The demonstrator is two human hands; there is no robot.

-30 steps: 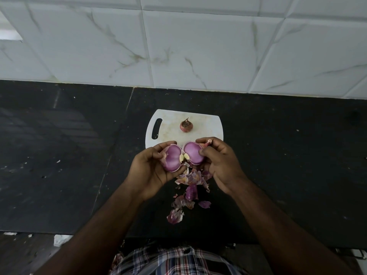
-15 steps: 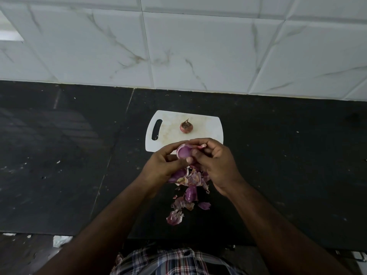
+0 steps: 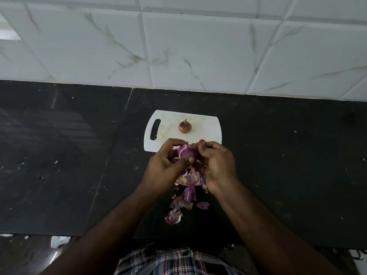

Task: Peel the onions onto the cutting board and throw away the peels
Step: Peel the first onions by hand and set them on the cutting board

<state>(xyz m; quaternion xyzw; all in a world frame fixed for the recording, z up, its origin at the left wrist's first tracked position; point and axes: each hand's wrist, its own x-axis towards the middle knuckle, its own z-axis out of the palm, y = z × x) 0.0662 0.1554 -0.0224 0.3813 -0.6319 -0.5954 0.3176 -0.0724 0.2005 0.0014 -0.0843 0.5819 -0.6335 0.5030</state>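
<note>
Onion (image 3: 187, 153): a second ago shown as two purple halves, one per hand; now only one purple piece is seen, gripped by the left hand (image 3: 168, 165) and pinched at its top by the right hand (image 3: 215, 165), at the board (image 3: 206, 133) near edge. Peels (image 3: 186, 193): heaped on the worktop (image 3: 79, 155) below the hands, none discarded. Second onion (image 3: 184, 127): unpeeled on the board, so peeling is judged mid-course.

The counter (image 3: 59, 155) is showing as dark polished stone, faintly glossy and flecked with pale specks. The wall tiles (image 3: 198, 52) behind are looking smooth and glazed, white with brown veining. The cutting board (image 3: 206, 124) is appearing as matt white plastic, lightly stained. The peels (image 3: 188, 179) are lying thin, papery and crinkled, while the peeled onion (image 3: 186, 152) is gleaming smooth and moist.
</note>
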